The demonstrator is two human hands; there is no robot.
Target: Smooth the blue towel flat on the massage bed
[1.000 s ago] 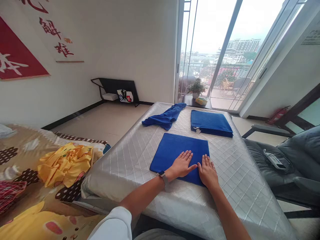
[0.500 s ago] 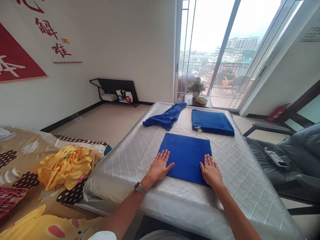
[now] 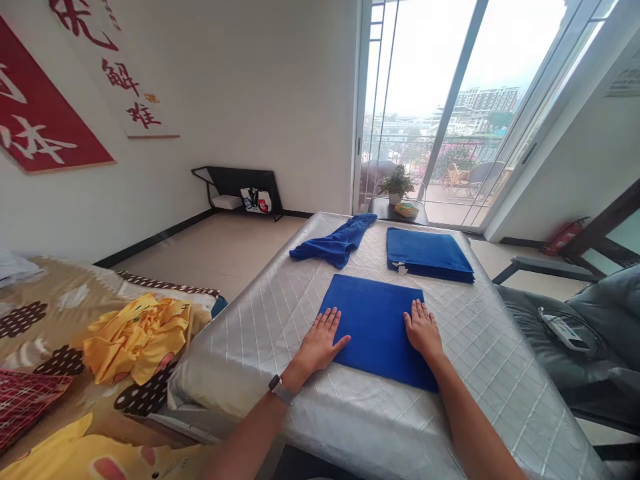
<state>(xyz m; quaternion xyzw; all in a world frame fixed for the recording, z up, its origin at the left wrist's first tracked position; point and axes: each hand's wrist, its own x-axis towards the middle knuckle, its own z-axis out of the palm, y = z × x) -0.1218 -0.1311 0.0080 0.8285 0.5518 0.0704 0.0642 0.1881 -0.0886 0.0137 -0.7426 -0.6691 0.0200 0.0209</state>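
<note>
A blue cloth [image 3: 375, 327], folded into a flat rectangle, lies in front of me on the silver quilted cover [image 3: 250, 333]. My left hand [image 3: 320, 339] rests flat on its left edge, fingers stretched out and thumb apart. On the right edge lies my right hand [image 3: 423, 328], also flat with its fingers extended. Neither hand grips anything. Behind, to the right, is a stack of folded blue cloths [image 3: 429, 253] with a white tag at its near corner. A crumpled blue cloth [image 3: 336, 244] lies at the far left of the cover.
To the left, a patterned bedspread [image 3: 65, 293] carries a bunched yellow cloth [image 3: 140, 337]. A dark armchair [image 3: 610, 313] with a power strip [image 3: 565, 331] on it stands at the right. Beyond the far edge are a potted plant [image 3: 397, 183] and a glass door.
My view has shifted slightly left and up. My right hand has slid a little away from me along the cloth's right edge; my left hand stays nearly in place.
</note>
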